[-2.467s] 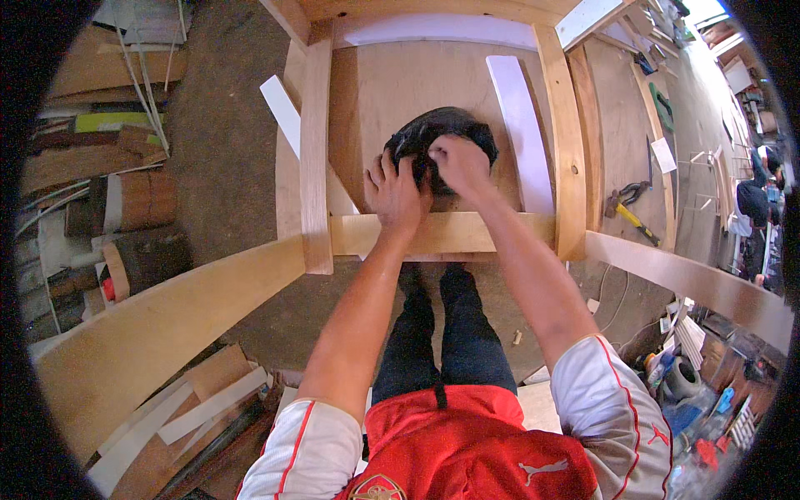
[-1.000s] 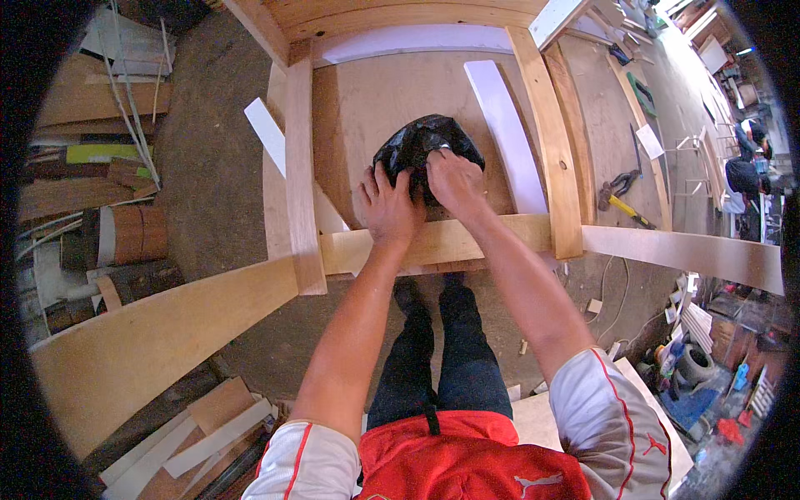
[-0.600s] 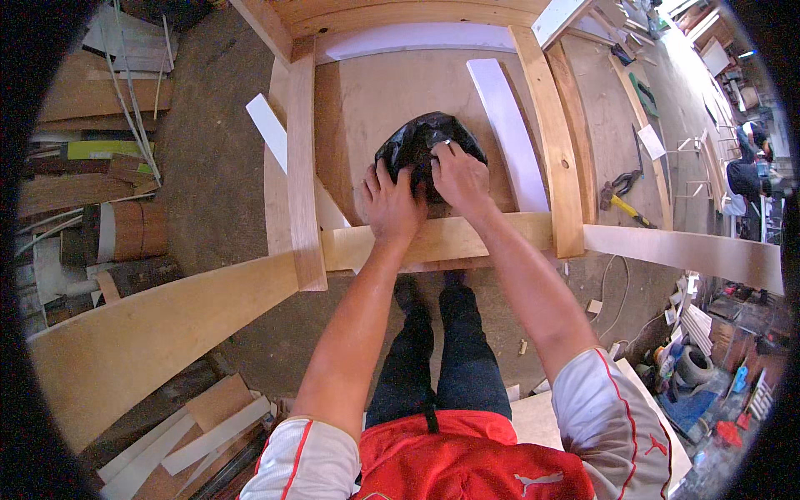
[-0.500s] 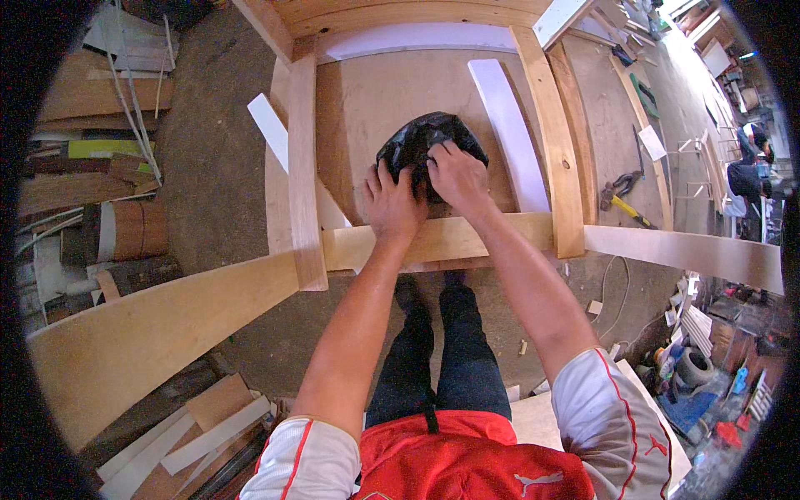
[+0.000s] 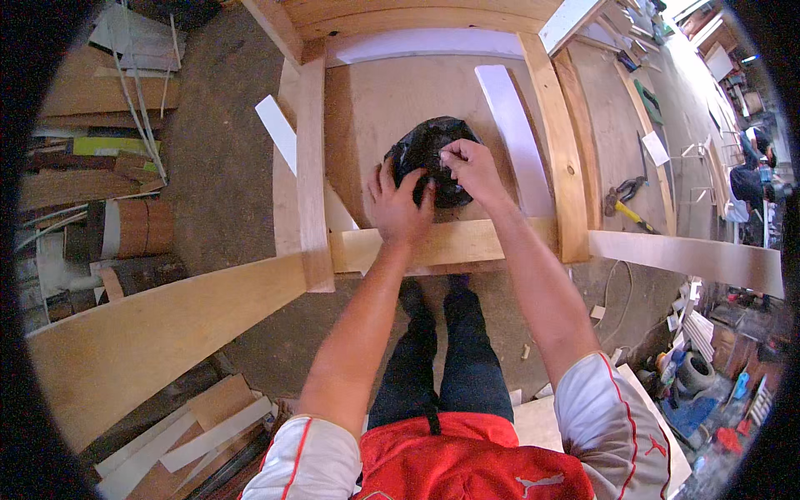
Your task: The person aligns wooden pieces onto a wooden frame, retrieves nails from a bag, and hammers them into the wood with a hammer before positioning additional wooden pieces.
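A crumpled black plastic bag (image 5: pixel 423 140) with an open, rounded mouth rests on a plywood panel (image 5: pixel 367 92) inside a wooden frame. My left hand (image 5: pixel 402 207) grips the bag's near left edge, fingers curled on the plastic and the thumb toward its mouth. Over the right side of the bag is my right hand (image 5: pixel 473 173), thumb and fingertips pinched together. Whatever is between those fingertips is too small to make out. The bag's contents are dark and cannot be told.
A pale front rail (image 5: pixel 450 242) crosses under my forearms, between two upright posts (image 5: pixel 313 167). A white strip (image 5: pixel 512 137) lies right of the bag. Farther right sits a yellow-handled hammer (image 5: pixel 629 212). Wood offcuts (image 5: pixel 187 433) are piled at lower left.
My right hand has drawn back from inside the bag, slightly to the right, and its fingers are now pinched. The bag's mouth shows more. My left hand stays at its edge.
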The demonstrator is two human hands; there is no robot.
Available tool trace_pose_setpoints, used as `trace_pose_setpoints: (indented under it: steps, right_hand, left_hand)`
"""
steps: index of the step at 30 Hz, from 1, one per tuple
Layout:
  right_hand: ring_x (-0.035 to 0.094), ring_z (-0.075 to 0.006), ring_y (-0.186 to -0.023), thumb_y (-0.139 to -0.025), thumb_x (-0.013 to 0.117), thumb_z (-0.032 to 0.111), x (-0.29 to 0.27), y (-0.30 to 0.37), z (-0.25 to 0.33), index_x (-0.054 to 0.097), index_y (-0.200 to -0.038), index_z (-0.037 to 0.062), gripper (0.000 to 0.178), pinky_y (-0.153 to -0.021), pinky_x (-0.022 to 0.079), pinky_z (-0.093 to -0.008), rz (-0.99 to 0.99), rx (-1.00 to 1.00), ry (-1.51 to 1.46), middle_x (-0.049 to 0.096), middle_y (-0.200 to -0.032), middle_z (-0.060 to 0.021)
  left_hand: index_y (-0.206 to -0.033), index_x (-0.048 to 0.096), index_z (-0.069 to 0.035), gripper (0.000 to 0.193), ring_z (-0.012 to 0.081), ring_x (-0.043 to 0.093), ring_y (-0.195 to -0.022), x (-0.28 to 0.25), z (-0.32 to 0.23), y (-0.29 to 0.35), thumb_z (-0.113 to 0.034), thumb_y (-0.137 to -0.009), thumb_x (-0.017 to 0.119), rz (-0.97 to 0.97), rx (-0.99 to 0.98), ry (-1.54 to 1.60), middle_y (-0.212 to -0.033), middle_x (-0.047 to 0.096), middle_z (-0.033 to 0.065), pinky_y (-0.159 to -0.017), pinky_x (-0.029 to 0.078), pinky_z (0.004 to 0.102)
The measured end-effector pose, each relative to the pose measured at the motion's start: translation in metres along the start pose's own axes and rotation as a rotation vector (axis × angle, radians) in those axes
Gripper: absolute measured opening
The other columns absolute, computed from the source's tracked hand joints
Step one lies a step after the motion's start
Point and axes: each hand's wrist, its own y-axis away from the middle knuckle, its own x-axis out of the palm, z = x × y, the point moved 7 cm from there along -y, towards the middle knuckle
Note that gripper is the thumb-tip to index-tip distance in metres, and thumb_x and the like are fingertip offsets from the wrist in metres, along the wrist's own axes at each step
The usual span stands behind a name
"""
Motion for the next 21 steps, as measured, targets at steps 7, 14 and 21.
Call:
trace_pose_setpoints:
  steps: [7, 14, 21]
  right_hand:
    - [0.062, -0.0098, -0.071, -0.094, 0.072, 0.013, -0.007, 0.034, 0.024, 0.074, -0.098, 0.0004, 0.013, -0.065, 0.051, -0.0278, 0.001, 0.166, -0.326, 0.07, -0.081, -0.0032]
    - [0.068, -0.015, -0.076, -0.089, 0.075, 0.017, -0.063, 0.087, 0.02, 0.076, -0.1, 0.0023, 0.018, -0.072, 0.054, -0.0324, -0.204, 0.015, -0.244, 0.075, -0.091, -0.008]
    - [0.068, -0.0237, -0.07, -0.09, 0.076, 0.021, -0.15, 0.205, 0.01, 0.074, -0.098, 0.0031, 0.02, -0.068, 0.054, -0.0352, -0.428, 0.157, -0.002, 0.072, -0.092, -0.0142]
  left_hand:
    - [-0.107, 0.077, -0.009, 0.027, 0.0286, 0.066, -0.104, -0.032, -0.032, -0.013, -0.022, -0.083, 0.08, -0.032, 0.012, 0.33, -0.101, 0.076, 0.0081, -0.097, 0.049, 0.0463]
    - [-0.098, 0.075, 0.001, 0.016, 0.0206, 0.071, -0.071, -0.011, -0.082, 0.004, -0.007, -0.085, 0.079, 0.194, -0.101, 0.72, -0.082, 0.076, 0.0134, -0.07, 0.057, 0.035]
    - [-0.102, 0.073, 0.004, 0.015, 0.0115, 0.069, -0.079, 0.022, -0.175, 0.085, -0.007, -0.094, 0.073, 0.525, -0.331, 1.004, -0.088, 0.076, 0.0064, -0.073, 0.056, 0.0283]
